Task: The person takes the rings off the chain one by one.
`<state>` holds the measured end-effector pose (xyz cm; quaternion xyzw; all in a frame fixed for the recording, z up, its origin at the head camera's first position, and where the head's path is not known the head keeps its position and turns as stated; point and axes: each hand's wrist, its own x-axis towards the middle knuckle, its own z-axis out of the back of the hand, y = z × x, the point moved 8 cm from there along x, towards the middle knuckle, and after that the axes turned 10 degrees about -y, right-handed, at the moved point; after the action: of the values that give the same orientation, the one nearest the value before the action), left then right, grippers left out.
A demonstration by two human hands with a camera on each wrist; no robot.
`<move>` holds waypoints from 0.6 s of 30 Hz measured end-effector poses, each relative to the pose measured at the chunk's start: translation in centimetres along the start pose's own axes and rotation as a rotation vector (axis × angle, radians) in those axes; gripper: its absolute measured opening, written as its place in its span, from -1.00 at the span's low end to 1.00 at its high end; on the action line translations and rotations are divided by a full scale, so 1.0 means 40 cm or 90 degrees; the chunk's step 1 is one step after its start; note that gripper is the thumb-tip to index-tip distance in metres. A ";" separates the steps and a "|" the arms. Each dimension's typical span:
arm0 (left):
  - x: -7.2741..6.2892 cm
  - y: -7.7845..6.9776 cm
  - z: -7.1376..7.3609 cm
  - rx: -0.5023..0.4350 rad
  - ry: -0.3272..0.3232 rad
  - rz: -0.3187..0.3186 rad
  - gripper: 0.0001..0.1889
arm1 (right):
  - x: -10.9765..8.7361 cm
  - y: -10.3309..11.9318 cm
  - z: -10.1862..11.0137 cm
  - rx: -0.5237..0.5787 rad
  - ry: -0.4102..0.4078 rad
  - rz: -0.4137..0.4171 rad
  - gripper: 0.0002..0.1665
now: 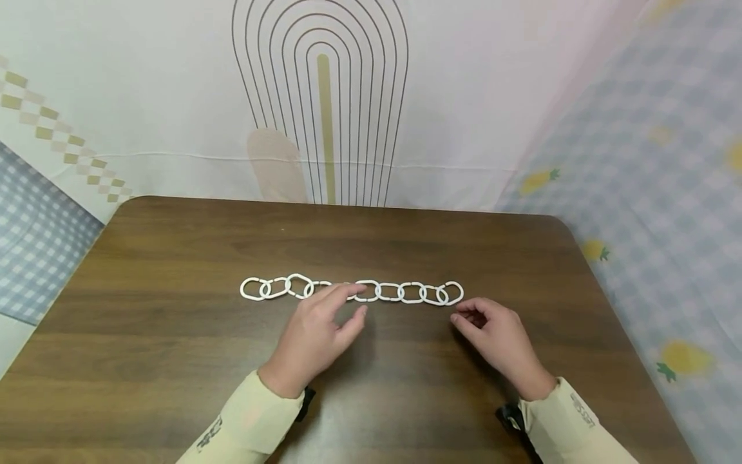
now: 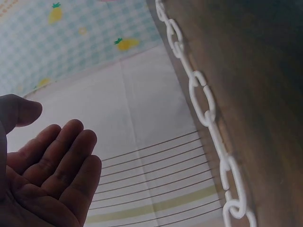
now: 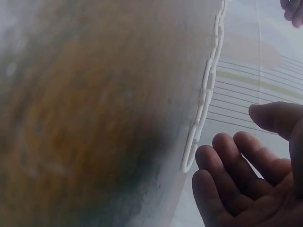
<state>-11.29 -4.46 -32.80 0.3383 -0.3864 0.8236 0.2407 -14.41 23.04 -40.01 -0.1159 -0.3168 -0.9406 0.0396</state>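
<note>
A chain of white plastic links lies stretched from left to right across the wooden table. My left hand hovers above the middle of the chain, hiding part of a few links in the head view. Its fingers are relaxed and hold nothing, as the left wrist view shows beside the white chain. Just below the chain's right end is my right hand, its fingers loosely bent with nothing between them. In the right wrist view the chain's end link appears close to the fingertips.
The brown wooden table has rounded far corners. Behind it hangs a white cloth with arch lines. A blue checked cloth with pineapples hangs on the right. Dark straps sit at both wrists.
</note>
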 end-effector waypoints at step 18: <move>-0.022 -0.036 -0.109 0.089 0.093 -0.019 -0.77 | 0.008 0.017 0.003 -0.143 -0.013 0.085 -0.87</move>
<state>-11.37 -0.26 -34.83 0.2994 -0.3044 0.8672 0.2563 -14.60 22.57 -39.43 -0.1503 -0.2014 -0.9641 0.0857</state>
